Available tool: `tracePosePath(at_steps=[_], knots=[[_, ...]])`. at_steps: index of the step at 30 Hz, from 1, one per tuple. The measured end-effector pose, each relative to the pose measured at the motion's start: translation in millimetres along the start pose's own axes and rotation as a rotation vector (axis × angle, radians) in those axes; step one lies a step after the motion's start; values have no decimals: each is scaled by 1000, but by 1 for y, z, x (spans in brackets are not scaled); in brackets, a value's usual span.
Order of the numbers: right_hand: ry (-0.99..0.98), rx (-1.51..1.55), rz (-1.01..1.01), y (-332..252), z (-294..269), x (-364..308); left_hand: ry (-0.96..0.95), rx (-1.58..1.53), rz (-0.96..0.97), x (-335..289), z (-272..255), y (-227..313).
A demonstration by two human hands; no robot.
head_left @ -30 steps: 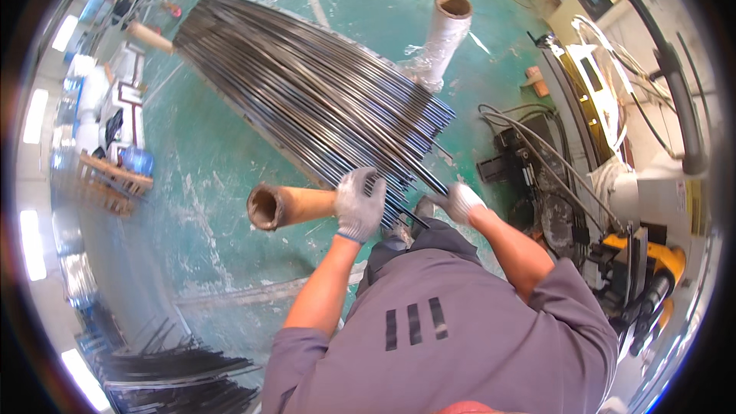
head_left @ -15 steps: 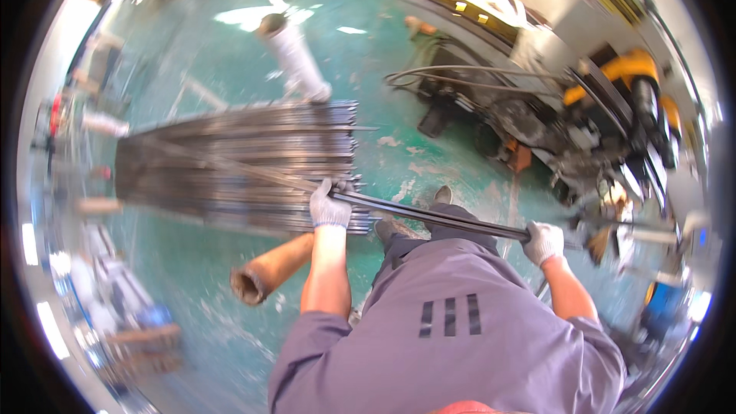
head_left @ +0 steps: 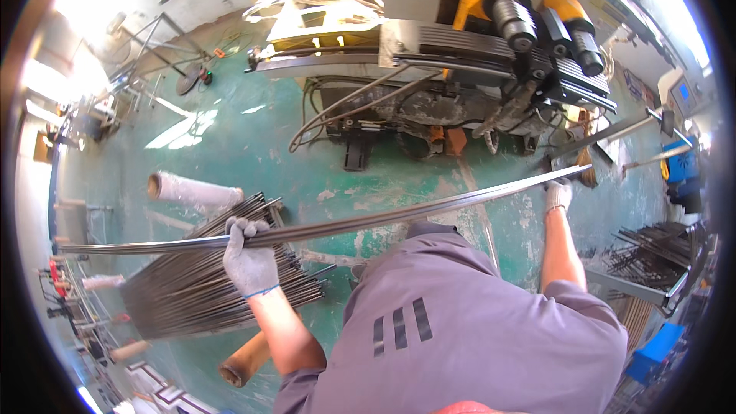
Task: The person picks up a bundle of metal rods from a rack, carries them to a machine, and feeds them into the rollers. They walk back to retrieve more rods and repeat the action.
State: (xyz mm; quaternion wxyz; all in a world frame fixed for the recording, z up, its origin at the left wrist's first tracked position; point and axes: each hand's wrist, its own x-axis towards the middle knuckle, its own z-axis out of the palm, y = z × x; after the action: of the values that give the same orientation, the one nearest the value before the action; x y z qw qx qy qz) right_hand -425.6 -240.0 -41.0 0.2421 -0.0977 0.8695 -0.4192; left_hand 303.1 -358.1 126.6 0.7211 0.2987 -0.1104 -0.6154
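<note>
Over green workshop floor [head_left: 253, 147], hands [head_left: 251, 264] [head_left: 559, 196] hold bars [head_left: 383, 218]

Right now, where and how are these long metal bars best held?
Grip the metal bars at two spread points, from your body's side: probably left hand partway along, right hand near the right end, because they're long, slim and stretch across in front of you.

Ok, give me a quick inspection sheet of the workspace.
Surface: green floor, scuffed and patchy.
Work items: long metal bars held crosswise; bar pile low at left.
Clutter: plastic-wrapped tube by the pile; brown cardboard tube at lower left.
Grip: gloved left hand closed around the bars, gloved right hand holding near their right end.
Cables: looped hoses or cables by the machine.
Surroundings: machine has yellow-topped cylinders; tray of dark bars at right.
</note>
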Motion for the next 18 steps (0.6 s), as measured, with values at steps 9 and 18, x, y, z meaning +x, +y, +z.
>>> tracePosePath(at_steps=[9, 18], knots=[[-518, 1481, 404, -109, 83, -66, -346, 116, -255, 54, 152, -141], [-73, 1454, 156, -134, 39, 23, -344, 99, -199, 161, 169, -93]])
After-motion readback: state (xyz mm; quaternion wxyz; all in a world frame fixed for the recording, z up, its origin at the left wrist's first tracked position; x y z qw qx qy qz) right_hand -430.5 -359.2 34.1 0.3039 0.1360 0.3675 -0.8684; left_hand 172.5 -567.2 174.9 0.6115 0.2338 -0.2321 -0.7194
